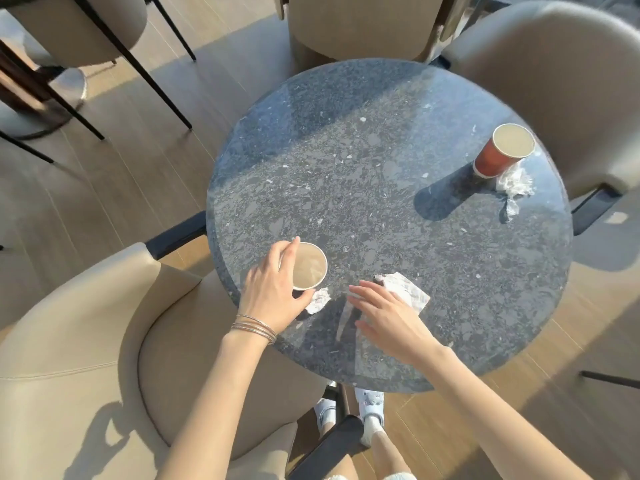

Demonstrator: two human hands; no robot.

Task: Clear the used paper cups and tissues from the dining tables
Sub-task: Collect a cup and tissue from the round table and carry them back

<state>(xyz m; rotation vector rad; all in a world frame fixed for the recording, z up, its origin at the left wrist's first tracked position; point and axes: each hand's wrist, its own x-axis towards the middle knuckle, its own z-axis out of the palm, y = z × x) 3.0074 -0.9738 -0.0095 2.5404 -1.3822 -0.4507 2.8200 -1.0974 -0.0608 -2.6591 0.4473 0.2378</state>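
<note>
On the round dark speckled table, my left hand wraps around a paper cup near the front left rim. A small crumpled tissue lies just right of that cup. My right hand hovers flat with fingers spread, over the near edge of a larger white tissue. It holds nothing. At the far right stands a red paper cup, upright, and a crumpled tissue lies against its base.
Beige padded chairs ring the table: one at the front left, one at the back, one at the right. Another chair and table base stand at the far left. Wooden floor lies all around.
</note>
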